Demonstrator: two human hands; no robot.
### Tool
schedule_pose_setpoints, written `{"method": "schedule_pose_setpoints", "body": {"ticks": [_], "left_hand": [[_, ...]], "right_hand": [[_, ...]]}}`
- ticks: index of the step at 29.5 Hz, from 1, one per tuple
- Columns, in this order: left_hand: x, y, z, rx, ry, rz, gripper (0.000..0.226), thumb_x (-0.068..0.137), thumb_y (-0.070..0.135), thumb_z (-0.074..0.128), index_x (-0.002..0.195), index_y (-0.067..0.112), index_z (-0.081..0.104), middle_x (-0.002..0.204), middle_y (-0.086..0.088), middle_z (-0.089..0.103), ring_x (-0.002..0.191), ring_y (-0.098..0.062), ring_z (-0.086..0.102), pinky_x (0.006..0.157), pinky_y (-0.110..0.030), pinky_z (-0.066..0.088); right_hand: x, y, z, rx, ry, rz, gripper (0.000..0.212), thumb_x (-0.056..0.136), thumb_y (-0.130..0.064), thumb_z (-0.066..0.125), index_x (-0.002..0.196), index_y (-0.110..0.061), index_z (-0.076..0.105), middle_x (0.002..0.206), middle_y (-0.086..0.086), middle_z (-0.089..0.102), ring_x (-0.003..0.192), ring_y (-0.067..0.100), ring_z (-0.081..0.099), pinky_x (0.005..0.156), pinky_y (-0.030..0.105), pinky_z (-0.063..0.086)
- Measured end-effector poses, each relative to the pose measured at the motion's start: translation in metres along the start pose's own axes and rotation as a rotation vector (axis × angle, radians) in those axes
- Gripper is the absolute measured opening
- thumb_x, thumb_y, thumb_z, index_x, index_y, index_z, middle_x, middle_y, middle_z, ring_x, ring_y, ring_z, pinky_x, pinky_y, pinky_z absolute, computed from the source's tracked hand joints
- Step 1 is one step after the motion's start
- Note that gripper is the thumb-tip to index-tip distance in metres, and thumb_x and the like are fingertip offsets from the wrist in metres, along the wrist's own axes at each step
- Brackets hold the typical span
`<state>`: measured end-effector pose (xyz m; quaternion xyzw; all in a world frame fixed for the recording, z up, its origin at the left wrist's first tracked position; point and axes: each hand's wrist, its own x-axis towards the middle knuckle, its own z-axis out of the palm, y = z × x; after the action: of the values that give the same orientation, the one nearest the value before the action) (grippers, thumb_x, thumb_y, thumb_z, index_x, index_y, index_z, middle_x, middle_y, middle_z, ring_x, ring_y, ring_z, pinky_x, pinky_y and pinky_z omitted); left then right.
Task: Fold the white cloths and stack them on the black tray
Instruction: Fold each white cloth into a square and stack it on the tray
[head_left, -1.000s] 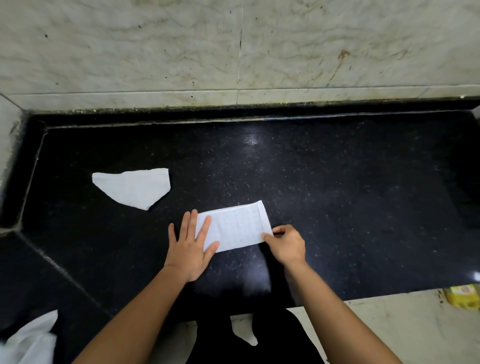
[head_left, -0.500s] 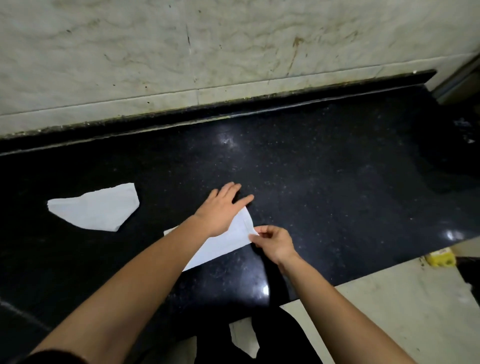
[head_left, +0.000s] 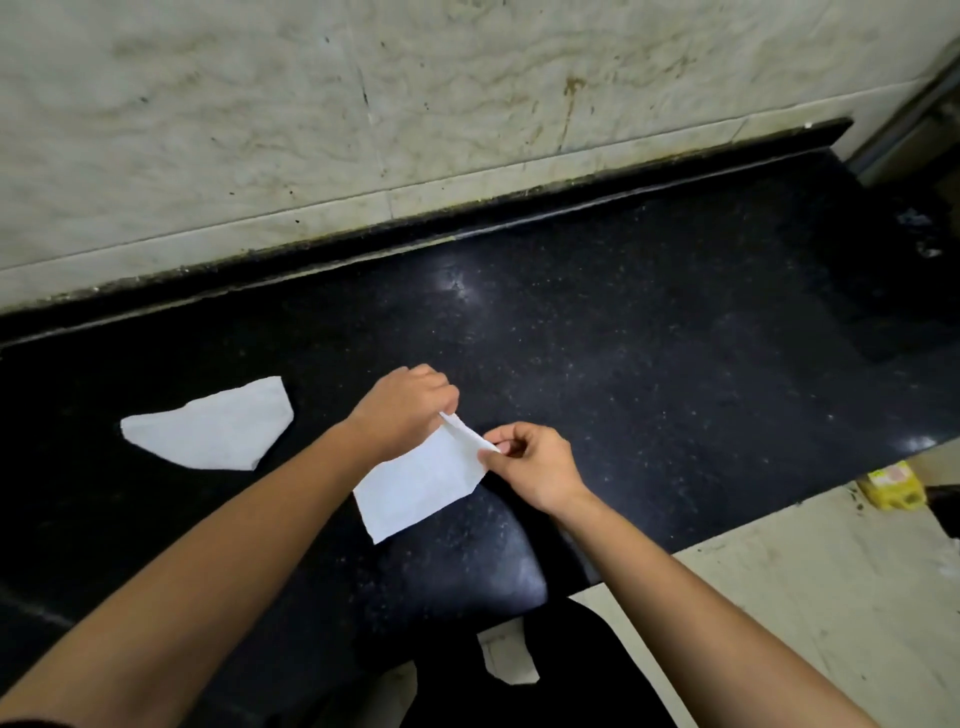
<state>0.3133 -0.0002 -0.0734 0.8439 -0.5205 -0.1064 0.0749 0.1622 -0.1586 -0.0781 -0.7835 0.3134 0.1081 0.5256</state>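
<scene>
A folded white cloth (head_left: 421, 480) lies on the black counter (head_left: 649, 364) in front of me. My left hand (head_left: 408, 408) pinches its far right corner, and my right hand (head_left: 530, 462) pinches the near right corner, with that short edge raised off the counter between them. A second white cloth (head_left: 213, 428), folded into a rough triangle, lies flat to the left. No black tray is in view.
A marble wall (head_left: 363, 130) runs along the back of the counter. The counter's front edge drops to a pale floor (head_left: 831, 597) at the right, where a small yellow packet (head_left: 891, 486) lies. Dark clutter sits at the far right end.
My left hand went from lying flat on the cloth's left end to pinching its right edge. The right edge is now lifted. The camera swung to the right.
</scene>
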Motion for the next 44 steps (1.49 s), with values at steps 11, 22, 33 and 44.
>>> {"method": "schedule_pose_setpoints", "body": {"ticks": [11,22,33,44], "left_hand": [[-0.118,-0.032,0.021,-0.032,0.142,-0.186,0.025,0.062,-0.001,0.084,0.081,0.014,0.075,0.094,-0.006,0.068,0.081,-0.027,0.066,0.058,-0.035,0.055],[-0.152,-0.038,0.052,-0.183,0.134,-0.308,0.036,0.066,-0.011,0.074,0.094,0.012,0.076,0.1,-0.003,0.07,0.089,-0.026,0.065,0.063,-0.039,0.058],[-0.098,-0.021,0.046,0.225,-0.224,-0.011,0.079,0.093,-0.001,0.04,0.157,0.02,-0.002,0.163,0.004,-0.013,0.152,-0.018,-0.008,0.12,-0.04,0.015],[-0.075,-0.022,0.036,0.16,-0.264,-0.029,0.055,0.102,0.015,0.039,0.155,0.022,0.024,0.161,0.003,0.027,0.147,-0.018,0.024,0.113,-0.037,0.029]], "right_hand": [[-0.038,-0.016,0.106,-0.384,-0.214,-0.379,0.005,0.087,-0.024,0.071,0.088,-0.02,0.068,0.087,-0.006,0.056,0.072,0.015,0.055,0.074,0.021,0.044],[-0.041,0.0,0.119,-0.565,-0.427,-0.435,0.037,0.095,-0.033,0.06,0.13,-0.021,0.064,0.115,0.0,0.06,0.1,0.022,0.064,0.093,0.033,0.052],[-0.022,0.025,0.091,-0.72,0.027,-0.774,0.01,0.086,-0.014,0.073,0.095,-0.011,0.072,0.093,0.002,0.061,0.075,0.022,0.058,0.056,0.03,0.055],[-0.026,0.024,0.08,-0.433,-0.067,-0.208,0.031,0.094,-0.038,0.061,0.121,-0.022,0.065,0.115,-0.001,0.055,0.093,0.018,0.064,0.088,0.034,0.053]]}}
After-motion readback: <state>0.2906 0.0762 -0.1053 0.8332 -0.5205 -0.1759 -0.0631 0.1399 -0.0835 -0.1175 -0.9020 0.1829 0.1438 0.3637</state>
